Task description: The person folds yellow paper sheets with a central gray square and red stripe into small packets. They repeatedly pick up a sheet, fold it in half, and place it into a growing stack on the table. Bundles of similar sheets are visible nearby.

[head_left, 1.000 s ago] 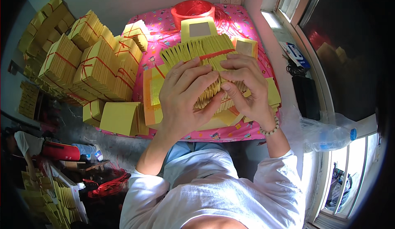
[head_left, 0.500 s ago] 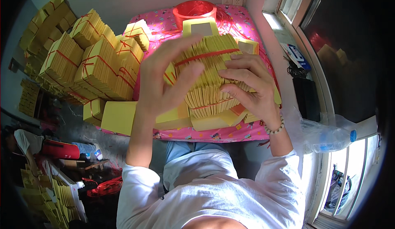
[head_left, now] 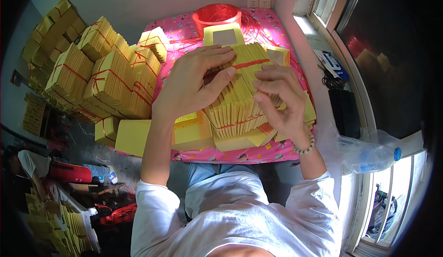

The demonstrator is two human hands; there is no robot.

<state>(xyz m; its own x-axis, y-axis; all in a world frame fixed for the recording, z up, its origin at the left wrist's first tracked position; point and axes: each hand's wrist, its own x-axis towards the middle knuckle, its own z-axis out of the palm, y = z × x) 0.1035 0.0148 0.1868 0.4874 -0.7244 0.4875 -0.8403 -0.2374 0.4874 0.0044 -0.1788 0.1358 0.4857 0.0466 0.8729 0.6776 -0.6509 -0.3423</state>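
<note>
A thick bundle of folded yellow paper pieces (head_left: 237,101), bound with red ribbon (head_left: 251,63), stands in front of me on the bed-like surface. My left hand (head_left: 196,79) is closed over its left side, with bent fingers on the top and the thumb near the ribbon. At the right side my right hand (head_left: 282,98) holds it with curled fingers, thumb and fingertips close together on the paper. The ribbon's right end is partly hidden by these fingers. Flat yellow sheets (head_left: 134,137) lie under and around the bundle.
Tied yellow bundles (head_left: 108,81) are stacked on the left. A red tub (head_left: 217,17) with loose red ribbons stands at the back of the pink patterned surface (head_left: 272,155). On the right are a window sill and a clear plastic bottle (head_left: 369,153). Another person's shoe (head_left: 110,175) shows at lower left.
My left hand has come down from the air onto the bundle's left side. My right hand has shifted slightly, with its fingers still at the right side of the bundle.
</note>
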